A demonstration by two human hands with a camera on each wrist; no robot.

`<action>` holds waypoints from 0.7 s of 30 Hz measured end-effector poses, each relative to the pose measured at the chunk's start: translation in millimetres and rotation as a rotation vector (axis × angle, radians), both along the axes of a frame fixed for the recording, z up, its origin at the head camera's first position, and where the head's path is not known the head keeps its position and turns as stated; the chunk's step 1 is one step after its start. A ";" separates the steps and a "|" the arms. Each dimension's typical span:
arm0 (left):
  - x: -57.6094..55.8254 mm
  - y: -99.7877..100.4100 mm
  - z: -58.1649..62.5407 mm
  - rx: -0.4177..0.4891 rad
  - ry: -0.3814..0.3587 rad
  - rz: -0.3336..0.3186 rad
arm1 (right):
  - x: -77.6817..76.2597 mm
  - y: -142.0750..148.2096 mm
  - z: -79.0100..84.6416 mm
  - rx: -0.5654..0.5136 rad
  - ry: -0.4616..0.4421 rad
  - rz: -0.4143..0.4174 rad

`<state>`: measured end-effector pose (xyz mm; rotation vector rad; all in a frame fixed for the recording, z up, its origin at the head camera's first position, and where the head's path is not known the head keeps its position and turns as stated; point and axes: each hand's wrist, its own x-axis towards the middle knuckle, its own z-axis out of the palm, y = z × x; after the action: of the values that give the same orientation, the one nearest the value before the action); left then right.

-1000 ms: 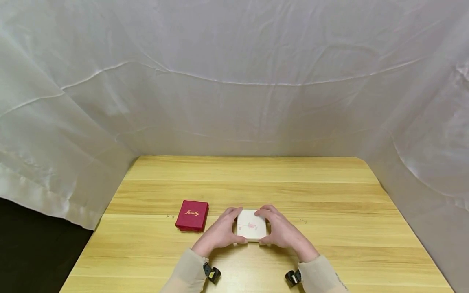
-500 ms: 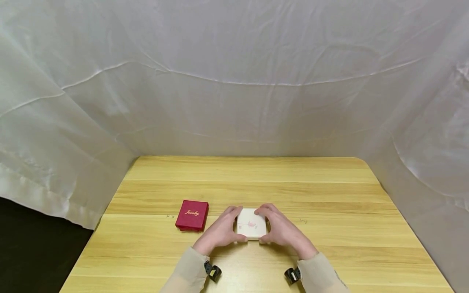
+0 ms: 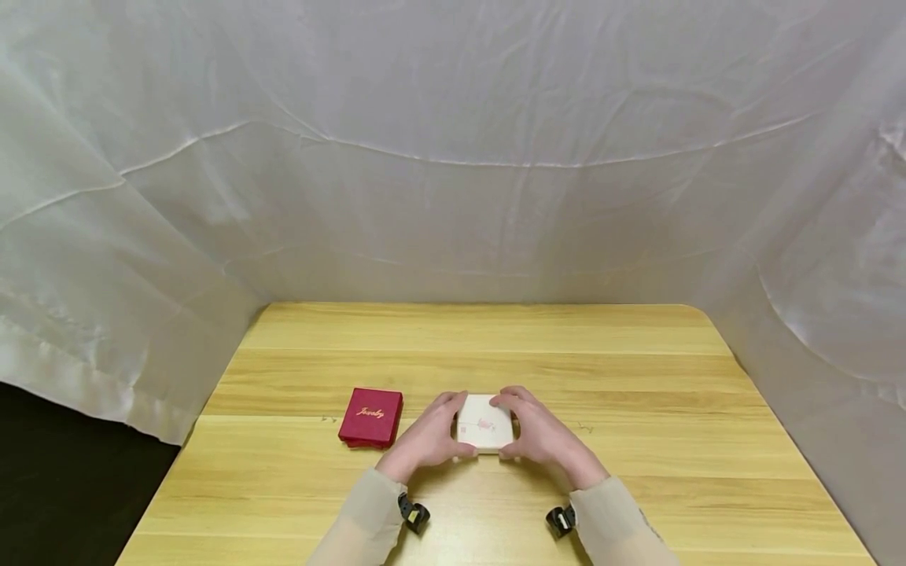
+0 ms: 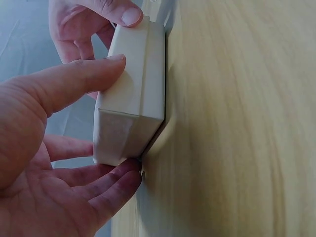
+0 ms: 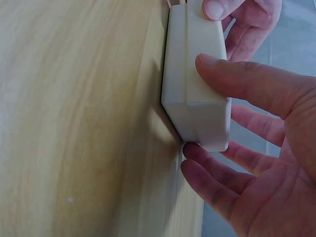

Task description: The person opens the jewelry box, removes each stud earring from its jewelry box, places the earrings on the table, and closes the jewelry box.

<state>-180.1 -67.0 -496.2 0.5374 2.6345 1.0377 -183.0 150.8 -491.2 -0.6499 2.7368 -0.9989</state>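
A small white lidded box [image 3: 485, 424] with a faint pink print on top lies flat between both hands on the wooden table. My left hand [image 3: 433, 435] grips its left side; the thumb [image 4: 94, 76] presses the near wall and the fingers reach round to the other side. From the right, my right hand [image 3: 541, 434] holds it the same way, its thumb [image 5: 222, 74] on the near wall. In both wrist views a seam runs along the box wall between the lid and the base. The inside of the box is hidden.
Left of the hands lies a dark red box [image 3: 371, 417] with gold "Jewelry" lettering. The wooden table [image 3: 637, 377] is bordered by a pale hanging cloth [image 3: 453, 212] at the back and sides. A dark area [image 3: 57, 472] shows at lower left.
Both hands and the white box between them have shifted slightly away from the person, toward the table's far edge. The red box has stayed in place.
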 end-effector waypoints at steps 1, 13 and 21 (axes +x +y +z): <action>-0.6 0.0 0.0 0.000 -0.001 0.000 | -0.4 0.0 -0.1 0.002 -0.002 0.000; -3.9 -0.5 0.3 0.005 0.009 -0.009 | -3.3 0.5 1.2 0.003 -0.018 -0.003; -2.5 1.2 0.5 0.014 0.005 -0.001 | -2.2 1.6 1.7 0.000 -0.025 -0.008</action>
<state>-182.6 -65.7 -495.7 0.5452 2.6328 1.0566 -185.2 152.4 -489.5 -0.6230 2.7195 -1.0015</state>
